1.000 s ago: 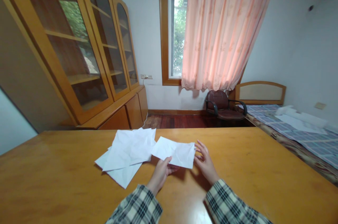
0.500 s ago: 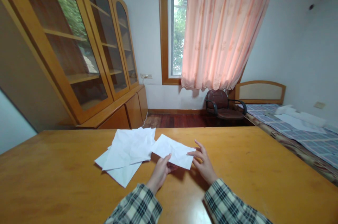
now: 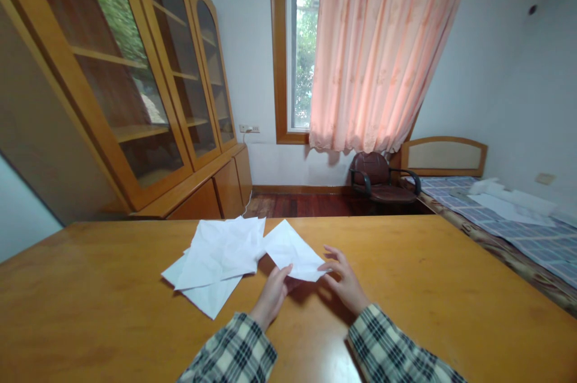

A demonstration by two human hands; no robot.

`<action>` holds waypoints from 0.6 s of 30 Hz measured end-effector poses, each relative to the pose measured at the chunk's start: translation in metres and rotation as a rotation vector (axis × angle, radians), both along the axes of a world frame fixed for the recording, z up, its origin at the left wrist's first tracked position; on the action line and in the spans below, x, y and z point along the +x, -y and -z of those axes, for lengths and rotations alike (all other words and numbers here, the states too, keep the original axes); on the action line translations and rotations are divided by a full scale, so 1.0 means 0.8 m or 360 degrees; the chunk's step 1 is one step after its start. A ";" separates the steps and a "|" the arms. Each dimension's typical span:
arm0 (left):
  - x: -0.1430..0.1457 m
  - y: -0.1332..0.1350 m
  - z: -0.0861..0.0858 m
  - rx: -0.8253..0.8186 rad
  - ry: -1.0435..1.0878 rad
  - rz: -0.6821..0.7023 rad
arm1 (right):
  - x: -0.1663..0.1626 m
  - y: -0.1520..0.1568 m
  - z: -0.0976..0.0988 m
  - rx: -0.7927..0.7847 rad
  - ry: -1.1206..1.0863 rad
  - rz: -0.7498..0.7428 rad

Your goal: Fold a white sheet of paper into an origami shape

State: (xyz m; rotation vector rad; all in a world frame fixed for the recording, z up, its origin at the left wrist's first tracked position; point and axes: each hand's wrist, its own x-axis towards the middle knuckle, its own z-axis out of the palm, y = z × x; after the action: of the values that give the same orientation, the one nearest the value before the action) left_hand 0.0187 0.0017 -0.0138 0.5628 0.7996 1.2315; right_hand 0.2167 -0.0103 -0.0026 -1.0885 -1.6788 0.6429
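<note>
A creased piece of white paper (image 3: 293,249) is held up just above the table, its top corner pointing away from me. My left hand (image 3: 274,290) grips its near edge, thumb on top and the other fingers underneath, partly hidden. At the paper's right corner, my right hand (image 3: 343,281) has the corner between thumb and fingers, with some other fingers raised. To the left lies a loose pile of wrinkled white paper sheets (image 3: 220,254), overlapping at different angles. The held paper's left corner comes up against the pile's right edge in view.
The wooden table (image 3: 112,287) spreads under both hands. Beyond it stand a glass-door cabinet (image 3: 180,94) on the left, a brown armchair (image 3: 383,181) behind the far edge, and a bed (image 3: 505,214) with white sheets on it to the right.
The held paper has turned and tilted, so its far corner now points up. My right hand has shifted slightly left and down with the right corner. The pile has stayed put.
</note>
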 end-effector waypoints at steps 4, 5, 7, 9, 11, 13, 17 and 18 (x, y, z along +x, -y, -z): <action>0.000 0.002 -0.004 -0.0011 -0.0034 0.0068 | 0.000 -0.001 -0.003 -0.0138 -0.0090 -0.0019; 0.000 0.003 -0.005 -0.0013 -0.0049 0.0084 | 0.000 -0.001 -0.004 -0.0163 -0.0101 -0.0027; 0.000 0.004 -0.006 -0.0002 -0.0069 0.0109 | -0.001 -0.001 -0.005 -0.0184 -0.0131 -0.0032; -0.001 0.005 -0.007 0.0007 -0.0079 0.0132 | -0.002 -0.001 -0.006 -0.0183 -0.0176 -0.0020; -0.001 0.006 -0.008 0.0009 -0.0083 0.0152 | -0.003 0.000 -0.007 -0.0193 -0.0234 -0.0014; 0.000 0.008 -0.010 0.0011 -0.0073 0.0172 | -0.005 0.000 -0.007 -0.0255 -0.0305 -0.0026; 0.001 0.010 -0.015 0.0023 -0.0047 0.0229 | -0.007 -0.001 -0.004 -0.0413 -0.0426 -0.0001; 0.002 0.011 -0.016 0.0024 -0.0046 0.0243 | -0.007 -0.001 -0.002 -0.0424 -0.0449 0.0017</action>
State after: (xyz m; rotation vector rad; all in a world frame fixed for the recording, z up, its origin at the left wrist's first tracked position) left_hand 0.0200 -0.0067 -0.0012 0.6431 0.7580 1.0921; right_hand 0.2112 -0.0091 -0.0008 -1.1317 -1.3701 0.9860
